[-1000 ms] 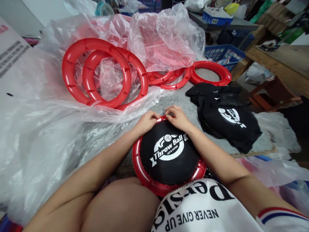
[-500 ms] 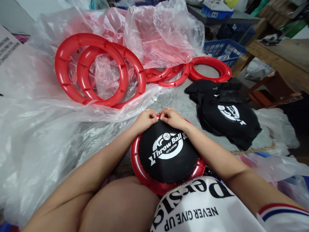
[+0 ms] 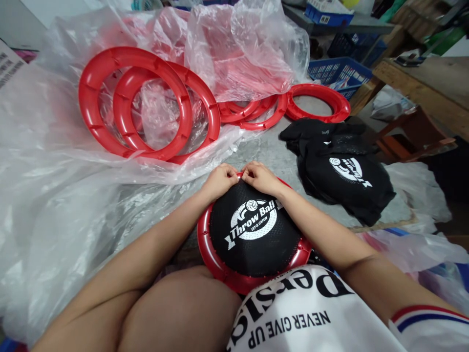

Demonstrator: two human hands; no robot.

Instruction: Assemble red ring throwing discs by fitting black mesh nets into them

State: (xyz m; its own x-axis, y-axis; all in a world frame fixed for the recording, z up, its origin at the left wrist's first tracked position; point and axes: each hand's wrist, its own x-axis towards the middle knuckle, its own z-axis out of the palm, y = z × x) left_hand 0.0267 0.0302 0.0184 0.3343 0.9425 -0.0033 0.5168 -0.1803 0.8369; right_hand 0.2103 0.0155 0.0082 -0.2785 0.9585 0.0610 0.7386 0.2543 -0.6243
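Observation:
A red plastic ring [image 3: 205,244] rests against my lap with a black mesh net [image 3: 252,234] printed "Throw Ball" stretched over it. My left hand [image 3: 219,180] and my right hand [image 3: 259,177] meet at the ring's far edge. Both have their fingers curled, pinching the net's rim against the ring there. The fingertips are partly hidden behind the knuckles.
Two big red rings [image 3: 146,102] lean on clear plastic sheeting [image 3: 54,195] at the left. More red rings [image 3: 317,102] lie on the grey floor behind. A pile of black nets [image 3: 344,176] sits at the right. Blue crates [image 3: 339,73] and a wooden bench [image 3: 421,88] stand beyond.
My hands have drawn closer together at the far edge of the ring. The view has shifted slightly; the ring stays in my lap.

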